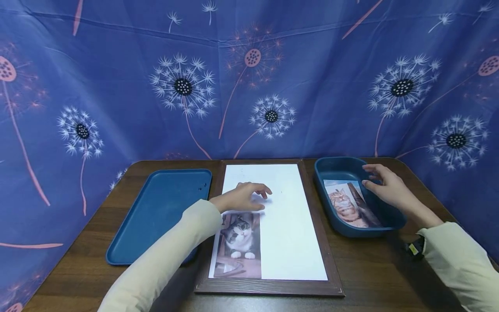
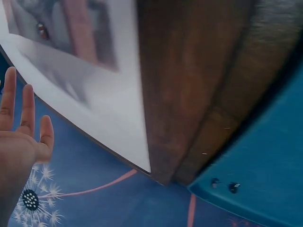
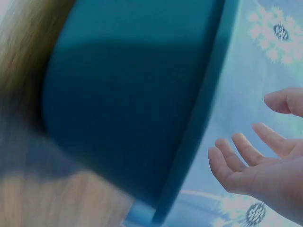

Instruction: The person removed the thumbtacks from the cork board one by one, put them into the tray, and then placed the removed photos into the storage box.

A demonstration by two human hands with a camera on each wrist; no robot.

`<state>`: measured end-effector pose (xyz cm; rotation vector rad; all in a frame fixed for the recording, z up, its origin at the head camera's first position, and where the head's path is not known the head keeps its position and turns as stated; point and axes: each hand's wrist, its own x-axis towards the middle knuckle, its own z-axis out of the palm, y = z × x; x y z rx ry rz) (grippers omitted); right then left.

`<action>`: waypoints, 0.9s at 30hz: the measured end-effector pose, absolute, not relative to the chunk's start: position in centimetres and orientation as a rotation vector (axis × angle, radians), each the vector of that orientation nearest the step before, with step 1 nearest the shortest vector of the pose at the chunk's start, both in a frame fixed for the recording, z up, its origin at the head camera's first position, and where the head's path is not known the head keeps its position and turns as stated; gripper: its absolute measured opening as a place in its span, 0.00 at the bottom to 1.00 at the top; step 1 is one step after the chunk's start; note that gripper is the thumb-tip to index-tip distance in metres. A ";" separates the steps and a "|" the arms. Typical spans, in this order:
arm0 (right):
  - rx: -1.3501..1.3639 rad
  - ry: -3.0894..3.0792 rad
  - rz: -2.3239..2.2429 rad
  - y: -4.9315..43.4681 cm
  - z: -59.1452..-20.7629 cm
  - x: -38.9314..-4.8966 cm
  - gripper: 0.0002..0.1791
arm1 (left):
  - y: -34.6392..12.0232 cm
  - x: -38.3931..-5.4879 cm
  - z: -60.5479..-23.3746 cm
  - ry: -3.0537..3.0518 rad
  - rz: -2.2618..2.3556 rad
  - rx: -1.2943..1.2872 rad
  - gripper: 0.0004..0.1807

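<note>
A photo of a grey-and-white cat (image 1: 241, 249) lies at the lower left of a white board (image 1: 290, 225) with a brown wooden frame. Just above that photo hovers my left hand (image 1: 243, 197), fingers loosely bent and holding nothing; the left wrist view shows its fingers (image 2: 28, 106) spread apart. To the right stands a deep blue bin (image 1: 343, 164) with a photo of an orange cat (image 1: 345, 203) inside. Over the bin's right side is my right hand (image 1: 386, 186), thumb and fingers apart with nothing between them. In the right wrist view its fingers (image 3: 246, 149) are loosely curved beside the bin wall.
A flat blue tray (image 1: 163, 212) lies left of the frame, with small dark specks near its upper right corner. All of it sits on a dark wooden table (image 1: 374, 268). Behind hangs a blue dandelion-print cloth (image 1: 323, 86). A dark band (image 1: 415, 248) is at the right wrist.
</note>
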<state>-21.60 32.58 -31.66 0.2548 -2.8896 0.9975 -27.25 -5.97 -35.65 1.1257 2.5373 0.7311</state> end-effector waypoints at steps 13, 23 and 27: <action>0.550 -2.805 1.048 27.4 -31.2 -21.1 0.23 | -8.6 -26.6 -35.8 2.563 0.748 1.119 0.24; 0.640 -2.759 1.090 23.9 -31.9 -20.9 0.20 | -10.0 -26.2 -36.0 2.554 0.796 1.181 0.23; 0.666 -2.762 1.043 22.6 -32.3 -20.7 0.20 | -10.5 -26.0 -36.0 2.564 0.805 1.161 0.24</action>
